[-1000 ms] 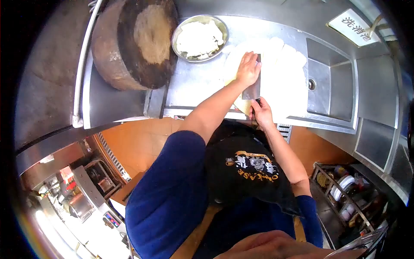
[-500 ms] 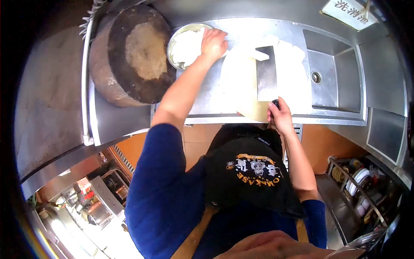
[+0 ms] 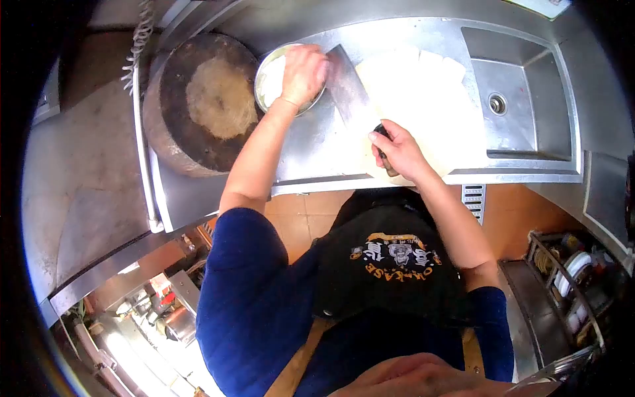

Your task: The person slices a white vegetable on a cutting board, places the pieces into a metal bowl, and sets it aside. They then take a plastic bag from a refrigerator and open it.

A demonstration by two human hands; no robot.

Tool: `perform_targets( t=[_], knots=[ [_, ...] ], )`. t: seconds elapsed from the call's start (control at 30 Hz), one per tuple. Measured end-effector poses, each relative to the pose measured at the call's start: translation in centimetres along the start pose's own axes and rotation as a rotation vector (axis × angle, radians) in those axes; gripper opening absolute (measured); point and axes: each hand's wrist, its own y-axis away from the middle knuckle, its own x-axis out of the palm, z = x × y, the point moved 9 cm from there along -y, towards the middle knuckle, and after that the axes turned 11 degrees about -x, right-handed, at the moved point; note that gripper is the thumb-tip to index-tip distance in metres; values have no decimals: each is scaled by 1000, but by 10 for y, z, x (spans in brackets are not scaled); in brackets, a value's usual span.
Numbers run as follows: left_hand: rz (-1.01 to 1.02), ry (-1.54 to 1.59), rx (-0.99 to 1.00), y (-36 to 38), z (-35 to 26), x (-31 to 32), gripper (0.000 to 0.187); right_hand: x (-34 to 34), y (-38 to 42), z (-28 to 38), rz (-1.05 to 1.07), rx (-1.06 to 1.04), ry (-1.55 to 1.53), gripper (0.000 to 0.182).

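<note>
My right hand (image 3: 401,151) is closed around the dark handle of a cleaver (image 3: 350,86). The broad blade slants up and left across the left edge of a pale, overexposed cutting board (image 3: 423,132), its far end close to my left fingers. My left hand (image 3: 305,74) is curled over the right side of a round metal bowl (image 3: 260,85); its fingertips are hidden, so what they hold cannot be made out. White food (image 3: 272,81) shows in the bowl. White pieces (image 3: 442,67) lie at the far side of the board, washed out by glare.
A thick round chopping block (image 3: 221,99) stands left of the bowl. To the right of the board is a steel sink (image 3: 522,99). The counter's front edge (image 3: 317,186) runs before my body. A rack with dishes (image 3: 572,278) stands low at the right.
The cleaver has swung left from the board towards the bowl, and the white piece on its blade no longer shows. My left hand has shifted left over the bowl and curled.
</note>
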Motion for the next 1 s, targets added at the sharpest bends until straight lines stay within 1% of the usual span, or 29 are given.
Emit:
perform_targets(
  t=[0.03, 0.07, 0.13, 0.17, 0.2, 0.23, 0.3, 0.33, 0.37, 0.4, 0.43, 0.5, 0.57, 0.6, 0.7, 0.77, 0.8, 0.83, 0.9, 0.97, 1.0],
  knots=[
    [-38, -164, -152, 7, 30, 6, 20, -2, 1, -1, 9, 1, -7, 16],
    [-35, -172, -155, 16, 36, 13, 20, -15, 7, -3, -57, 17, 37, 16],
    [61, -55, -233, 20, 46, 36, 23, -47, 23, -2, -176, 58, 101, 15],
    [194, 62, -249, 22, 33, 60, 22, -69, 27, -20, -181, -24, 56, 15],
    [282, 87, -325, 31, 21, 80, 27, -83, 43, -14, -262, 52, 44, 18],
    [361, 112, -399, 39, 7, 96, 32, -102, 54, -20, -289, 20, 66, 19],
    [497, -120, -634, 60, -6, 113, 45, -129, 77, -23, -305, 4, 91, 19],
    [465, -122, -682, 69, -5, 119, 56, -140, 87, -27, -314, 6, 119, 18],
    [460, -126, -681, 78, 2, 138, 56, -149, 97, -30, -326, 9, 144, 18],
    [400, -55, -777, 91, 16, 156, 56, -154, 107, -33, -329, 69, 134, 19],
    [336, 17, -876, 94, 20, 159, 57, -156, 113, -33, -327, 70, 134, 19],
    [300, -7, -901, 103, 8, 165, 56, -160, 122, -34, -316, 76, 148, 22],
    [171, 10, -936, 109, 0, 157, 56, -170, 124, -43, -309, 71, 165, 25],
    [175, 5, -949, 118, -8, 157, 56, -173, 125, -45, -304, 71, 167, 24],
    [94, 34, -946, 131, -27, 145, 50, -180, 123, -42, -270, 52, 154, 24],
    [170, 134, -981, 139, -37, 145, 44, -186, 129, -36, -267, 114, 193, 24],
    [256, 256, -976, 141, -29, 152, 38, -192, 131, -38, -255, 106, 222, 25],
    [252, 255, -979, 138, -17, 151, 38, -197, 134, -39, -251, 106, 224, 25],
    [354, 98, -865, 122, 2, 161, 29, -201, 138, -36, -204, 28, 254, 26],
    [513, -129, -824, 88, 10, 159, 29, -203, 146, -36, -202, 32, 243, 27],
    [546, -211, -806, 84, 26, 175, 32, -203, 150, -38, -198, 36, 222, 28]
  ],
)
